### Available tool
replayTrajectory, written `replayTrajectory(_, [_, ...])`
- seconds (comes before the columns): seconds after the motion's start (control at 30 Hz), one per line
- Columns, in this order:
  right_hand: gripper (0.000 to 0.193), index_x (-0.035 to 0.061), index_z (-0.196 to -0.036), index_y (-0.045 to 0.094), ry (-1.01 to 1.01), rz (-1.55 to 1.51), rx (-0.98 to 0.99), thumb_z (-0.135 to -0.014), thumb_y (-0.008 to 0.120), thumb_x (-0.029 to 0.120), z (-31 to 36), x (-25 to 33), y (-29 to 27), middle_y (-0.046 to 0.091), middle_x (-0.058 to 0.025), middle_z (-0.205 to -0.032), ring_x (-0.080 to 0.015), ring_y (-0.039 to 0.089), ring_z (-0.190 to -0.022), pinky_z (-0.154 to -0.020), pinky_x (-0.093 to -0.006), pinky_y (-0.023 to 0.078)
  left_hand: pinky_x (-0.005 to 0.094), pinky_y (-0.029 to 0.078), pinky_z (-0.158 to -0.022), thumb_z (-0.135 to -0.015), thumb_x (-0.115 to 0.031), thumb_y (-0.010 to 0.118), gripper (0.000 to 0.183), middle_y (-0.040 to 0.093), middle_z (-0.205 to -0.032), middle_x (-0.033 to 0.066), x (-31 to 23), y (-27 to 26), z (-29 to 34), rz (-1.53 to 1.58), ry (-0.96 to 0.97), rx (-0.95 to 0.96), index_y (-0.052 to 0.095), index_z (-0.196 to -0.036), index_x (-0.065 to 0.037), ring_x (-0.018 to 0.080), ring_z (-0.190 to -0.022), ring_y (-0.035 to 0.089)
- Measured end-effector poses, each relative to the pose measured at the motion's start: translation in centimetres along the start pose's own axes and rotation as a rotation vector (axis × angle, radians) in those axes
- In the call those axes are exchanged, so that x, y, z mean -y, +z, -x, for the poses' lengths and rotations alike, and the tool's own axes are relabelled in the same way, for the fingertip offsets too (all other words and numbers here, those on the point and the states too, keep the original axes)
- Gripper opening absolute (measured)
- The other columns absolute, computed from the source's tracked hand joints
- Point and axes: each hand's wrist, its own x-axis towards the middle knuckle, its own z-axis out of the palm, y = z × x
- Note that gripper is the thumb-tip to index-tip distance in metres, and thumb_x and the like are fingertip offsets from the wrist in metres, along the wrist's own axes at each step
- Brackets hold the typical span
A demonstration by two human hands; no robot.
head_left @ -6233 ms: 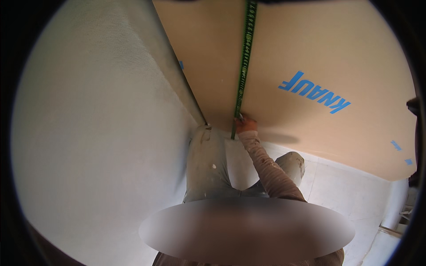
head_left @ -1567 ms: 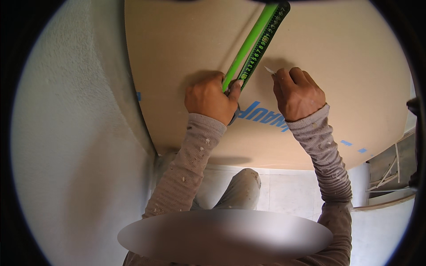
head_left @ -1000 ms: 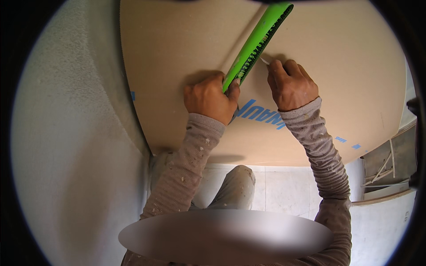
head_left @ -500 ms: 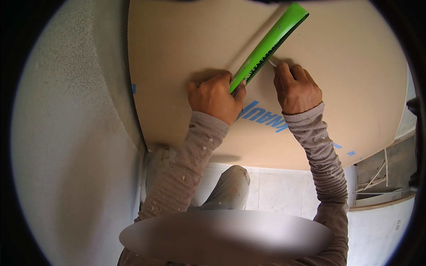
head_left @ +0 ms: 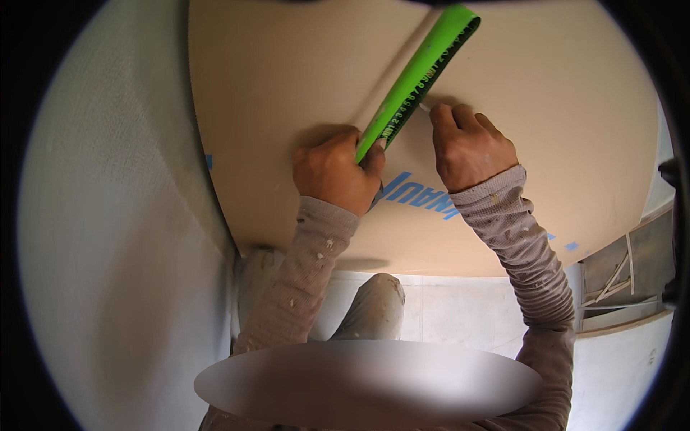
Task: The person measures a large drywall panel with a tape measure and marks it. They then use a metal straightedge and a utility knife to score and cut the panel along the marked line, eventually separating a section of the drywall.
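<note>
A bright green measuring strip [head_left: 413,79] with a black, numbered edge lies slantwise over a large tan board [head_left: 560,108]. Its far end looks rounded, and I cannot tell whether it is a ruler or a bent tape blade. My left hand [head_left: 334,172] is closed on the strip's near end, thumb along the numbered side. My right hand [head_left: 471,147], fingers pinched, is beside the strip's right edge. A thin pale tip [head_left: 425,108] sticks out of its fingers toward the numbers; the rest of that thing is hidden.
A rough pale wall [head_left: 108,237] rises close on the left. Below the board's near edge are my bent knee [head_left: 374,305] and light floor tiles [head_left: 460,309]. Thin strips of wood [head_left: 619,276] lie in a recess at the right.
Both hands and the green strip sit slightly further left and lower in the picture, and more of the strip's numbered edge shows. Both grips look the same.
</note>
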Motion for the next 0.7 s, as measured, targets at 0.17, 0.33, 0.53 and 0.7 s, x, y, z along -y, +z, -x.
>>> replayTrajectory(0.17, [0.015, 0.0059, -0.1, 0.064, 0.01, 0.033, 0.06, -0.085, 0.065, 0.009, 0.5, -0.3, -0.5, 0.064, -0.011, -0.085, -0.0275, 0.07, -0.073, -0.058, -0.0378, 0.06, 0.0451, 0.051, -0.059, -0.083, -0.028, 0.08, 0.025, 0.065, -0.064, 0.0093, 0.1, -0.2, -0.3, -0.061, 0.112, -0.073, 0.068, -0.073, -0.009, 0.0323, -0.058, 0.065])
replayTrajectory(0.33, [0.01, 0.0066, -0.096, 0.062, 0.057, 0.065, 0.156, -0.087, 0.065, 0.008, 0.8, -0.6, -2.1, 0.062, -0.009, -0.083, -0.0262, 0.069, -0.072, -0.057, -0.0372, 0.059, 0.0477, 0.048, -0.064, -0.086, -0.028, 0.076, 0.023, 0.064, -0.062, 0.0088, 0.0, -0.2, -0.2, -0.053, 0.095, -0.032, 0.067, -0.074, -0.011, 0.033, -0.057, 0.063])
replayTrajectory(0.53, [0.01, 0.0135, -0.094, 0.06, 0.1, 0.12, -0.25, -0.094, 0.069, 0.017, -0.9, -4.3, -5.6, 0.054, -0.0062, -0.076, -0.0263, 0.063, -0.068, -0.055, -0.0409, 0.052, 0.0494, 0.048, -0.069, -0.087, -0.023, 0.073, 0.018, 0.063, -0.06, 0.0099, -1.1, 0.7, 0.2, -0.068, 0.096, -0.057, 0.068, -0.077, -0.01, 0.0349, -0.056, 0.061])
replayTrajectory(0.7, [0.021, 0.014, -0.114, 0.068, 0.047, 0.22, -0.198, -0.093, 0.063, 0.015, -3.2, -6.7, -5.4, 0.068, -0.0065, -0.089, -0.0244, 0.072, -0.08, -0.061, -0.0371, 0.062, 0.0495, 0.052, -0.065, -0.089, -0.024, 0.071, 0.019, 0.064, -0.062, 0.0126, -1.1, 1.6, 0.2, -0.02, 0.067, -0.055, 0.071, -0.08, -0.007, 0.0373, -0.058, 0.063])
